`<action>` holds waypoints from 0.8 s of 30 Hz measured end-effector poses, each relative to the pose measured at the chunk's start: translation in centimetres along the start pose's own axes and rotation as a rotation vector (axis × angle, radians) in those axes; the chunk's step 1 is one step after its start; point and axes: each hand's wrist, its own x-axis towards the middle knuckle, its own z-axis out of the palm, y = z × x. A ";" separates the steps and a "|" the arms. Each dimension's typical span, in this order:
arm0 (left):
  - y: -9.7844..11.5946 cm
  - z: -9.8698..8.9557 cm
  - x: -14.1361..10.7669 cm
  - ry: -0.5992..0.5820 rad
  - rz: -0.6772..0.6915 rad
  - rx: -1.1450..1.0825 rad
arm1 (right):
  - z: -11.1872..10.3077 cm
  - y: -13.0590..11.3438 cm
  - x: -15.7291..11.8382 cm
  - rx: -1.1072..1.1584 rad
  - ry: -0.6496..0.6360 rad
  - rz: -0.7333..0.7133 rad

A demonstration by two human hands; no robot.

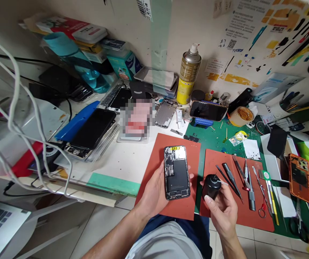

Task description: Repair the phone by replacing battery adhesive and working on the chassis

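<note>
The bottle [208,187] looks glossy, plastic — the reddish mats [155,154] smooth and matt.

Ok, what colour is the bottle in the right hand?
The bottle is black, best seen in the head view.

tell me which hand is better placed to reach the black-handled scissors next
Probably the right hand: it is nearer the black-handled scissors, though it holds the black bottle. The left hand, farther away, holds the opened phone.
</note>
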 end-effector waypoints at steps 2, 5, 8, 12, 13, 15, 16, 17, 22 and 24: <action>0.1 0.1 0.0 0.004 0.009 0.008 | 0.0 0.1 0.0 -0.009 0.017 -0.010; 0.2 0.3 -0.1 0.018 0.002 0.023 | 0.0 0.2 0.0 -0.018 0.033 -0.023; 0.2 0.4 -0.1 0.032 -0.011 0.031 | 0.0 0.2 0.0 -0.021 0.039 -0.029; 0.2 0.4 -0.1 0.020 -0.004 0.031 | 0.1 0.0 0.0 -0.031 0.036 -0.029; 0.1 0.4 -0.1 0.021 0.003 0.032 | 0.1 0.0 0.0 -0.032 0.032 -0.028; 0.1 0.4 0.0 0.026 0.013 0.036 | 0.1 -0.1 0.0 -0.032 0.027 -0.023; 0.1 0.5 0.0 0.027 0.014 0.038 | 0.1 -0.2 0.0 -0.030 0.025 -0.021; 0.2 0.5 0.0 0.028 0.014 0.039 | 0.1 -0.2 0.0 -0.027 0.023 -0.020; 0.1 0.5 0.0 0.027 0.011 0.039 | 0.0 -0.2 0.0 -0.027 0.022 -0.015; 0.1 0.4 0.0 0.014 0.012 0.035 | 0.0 -0.1 0.0 -0.031 0.023 -0.011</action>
